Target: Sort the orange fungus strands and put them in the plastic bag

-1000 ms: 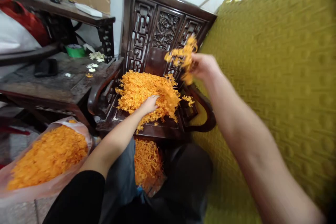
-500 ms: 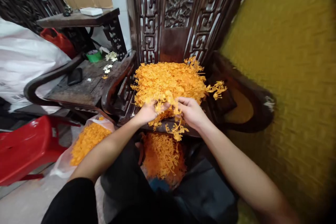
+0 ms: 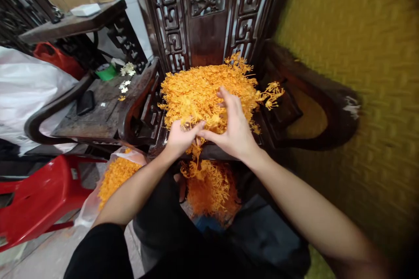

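A large heap of orange plastic-looking sprigs point(image 3: 203, 83) covers the seat of a carved dark wooden chair point(image 3: 208, 37). At the heap's front edge my left hand point(image 3: 181, 137) is closed on an orange sprig, part of which hangs below the fingers. Close beside it is my right hand point(image 3: 234, 128), its thumb meeting the left fingertips and its other fingers raised and spread over the heap. Nothing clear shows in the right palm. More orange sprigs point(image 3: 209, 187) lie lower down, between the person's legs.
A clear bag of orange pieces point(image 3: 118, 178) stands at left by a red plastic stool point(image 3: 42, 196). Behind are a wooden side seat with green tape point(image 3: 106, 72), a black wallet-like item point(image 3: 85, 103) and a white sack point(image 3: 29, 91). A yellow woven surface point(image 3: 353, 65) is at right.
My right hand has opened, its fingers lifting up and away from the sprigs. My left hand stays low at the front of the heap. The camera view has shifted slightly.
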Demonstrator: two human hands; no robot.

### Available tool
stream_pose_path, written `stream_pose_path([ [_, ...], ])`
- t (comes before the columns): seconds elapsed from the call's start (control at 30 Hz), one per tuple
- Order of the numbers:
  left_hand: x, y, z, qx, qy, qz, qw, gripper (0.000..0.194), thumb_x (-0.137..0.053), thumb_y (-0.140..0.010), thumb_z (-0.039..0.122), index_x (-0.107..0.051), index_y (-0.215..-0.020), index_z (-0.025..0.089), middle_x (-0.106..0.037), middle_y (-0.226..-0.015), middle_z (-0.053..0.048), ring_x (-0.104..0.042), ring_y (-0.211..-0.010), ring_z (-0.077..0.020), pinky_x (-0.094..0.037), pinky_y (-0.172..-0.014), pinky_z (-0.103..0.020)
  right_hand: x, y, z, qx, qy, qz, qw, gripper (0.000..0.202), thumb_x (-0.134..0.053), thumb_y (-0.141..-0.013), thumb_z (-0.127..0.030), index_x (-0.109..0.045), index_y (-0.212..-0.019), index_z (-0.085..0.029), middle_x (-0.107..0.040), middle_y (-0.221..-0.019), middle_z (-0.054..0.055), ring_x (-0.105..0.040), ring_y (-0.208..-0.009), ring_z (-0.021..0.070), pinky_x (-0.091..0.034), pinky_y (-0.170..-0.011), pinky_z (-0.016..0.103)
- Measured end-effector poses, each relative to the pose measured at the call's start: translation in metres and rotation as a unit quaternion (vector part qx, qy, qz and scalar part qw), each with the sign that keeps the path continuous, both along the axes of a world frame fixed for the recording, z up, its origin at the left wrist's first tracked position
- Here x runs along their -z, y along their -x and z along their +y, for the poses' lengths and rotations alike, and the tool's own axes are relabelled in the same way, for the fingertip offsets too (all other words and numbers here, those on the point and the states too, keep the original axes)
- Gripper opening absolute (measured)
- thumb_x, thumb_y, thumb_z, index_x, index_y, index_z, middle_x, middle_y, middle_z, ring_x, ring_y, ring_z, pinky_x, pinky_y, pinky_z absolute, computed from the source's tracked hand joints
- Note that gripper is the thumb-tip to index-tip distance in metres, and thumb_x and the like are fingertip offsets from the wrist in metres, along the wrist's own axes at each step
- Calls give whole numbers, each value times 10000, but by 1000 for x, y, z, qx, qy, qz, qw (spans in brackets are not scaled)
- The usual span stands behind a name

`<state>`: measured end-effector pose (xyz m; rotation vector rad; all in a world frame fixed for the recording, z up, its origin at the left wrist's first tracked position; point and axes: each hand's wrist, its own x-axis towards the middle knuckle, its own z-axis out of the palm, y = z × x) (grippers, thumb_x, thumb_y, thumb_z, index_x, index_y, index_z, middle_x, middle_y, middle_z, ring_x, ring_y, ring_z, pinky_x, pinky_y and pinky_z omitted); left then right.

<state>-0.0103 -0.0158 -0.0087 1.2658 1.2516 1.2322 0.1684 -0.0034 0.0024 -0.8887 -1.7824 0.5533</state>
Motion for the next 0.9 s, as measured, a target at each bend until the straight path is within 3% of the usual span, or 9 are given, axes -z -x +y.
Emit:
stream_pose_path([
  [0.13,-12,-5,-9,49,26,-49,997,377,-889,-762,458,-729,-961,180,-724,-736,-23,-645,-608,-147,-500,-546,-258,-8,0,8,7,17,-3,1000,329,-551,-1038,-468,-685,-1265,-271,-702,-1109,91,-661,-1075,273,-513,-1008,479],
  [0.2,-19,-6,-14,122,67,-50,989,425,-895,-757,470,-744,-1016,169,-742,-774,-41,-660,-643,-155,-507,-572,-263,-9,1,13,15,67,47,997,333,-513,-1052,-515,-710,-1039,-247,-708,-1002,70,-667,-970,239,-525,-916,421],
  [0.3,-25,-5,-19,190,95,-19,977,345,-899,-759,433,-756,-868,139,-750,-781,-65,-652,-648,-137,-499,-587,-252,-9,3,20,-10,176,140,974,439,-529,-1006,-641,-645,-896,-232,-616,-848,30,-575,-712,158,-481,-659,318],
  [0.4,-23,0,-18,123,86,-73,986,358,-891,-769,386,-742,-1000,157,-766,-799,-40,-621,-606,-104,-486,-579,-235,-7,2,24,-62,296,254,919,322,-617,-956,-575,-566,-934,-257,-481,-734,-21,-440,-520,106,-319,-449,252],
  [0.47,-21,6,-13,61,83,-113,988,409,-886,-761,382,-716,-1065,167,-757,-771,-16,-575,-542,-83,-434,-517,-219,-5,0,24,-77,345,294,888,280,-710,-883,-448,-535,-1029,-286,-495,-748,-38,-454,-486,102,-310,-405,239],
  [0.63,-22,17,-2,4,84,-137,987,408,-884,-727,375,-703,-1023,162,-729,-743,0,-560,-529,-69,-336,-461,-197,-3,-5,16,-112,314,236,913,639,-764,-839,-376,-530,-1433,-376,-684,-1199,32,-581,-583,107,-470,-447,273],
  [0.73,-21,16,-3,21,89,-131,987,403,-890,-722,386,-699,-994,159,-736,-750,-6,-557,-524,-77,-350,-479,-212,-1,-1,12,-146,319,209,913,445,-654,-925,-445,-678,-1353,-325,-689,-1353,52,-700,-877,200,-529,-515,283],
  [0.83,-18,13,-4,28,88,-122,988,393,-892,-721,395,-683,-972,175,-736,-744,-1,-562,-517,-92,-356,-489,-230,2,7,9,-144,264,158,940,447,-532,-1009,-552,-719,-1310,-279,-662,-1448,60,-625,-1304,288,-627,-807,406],
  [0.9,-17,12,-5,33,86,-126,988,386,-892,-716,384,-662,-957,187,-702,-683,16,-552,-507,-100,-350,-494,-237,3,12,8,-118,182,87,972,506,-608,-981,-565,-672,-1376,-256,-626,-1504,81,-564,-1406,293,-545,-1073,500],
])
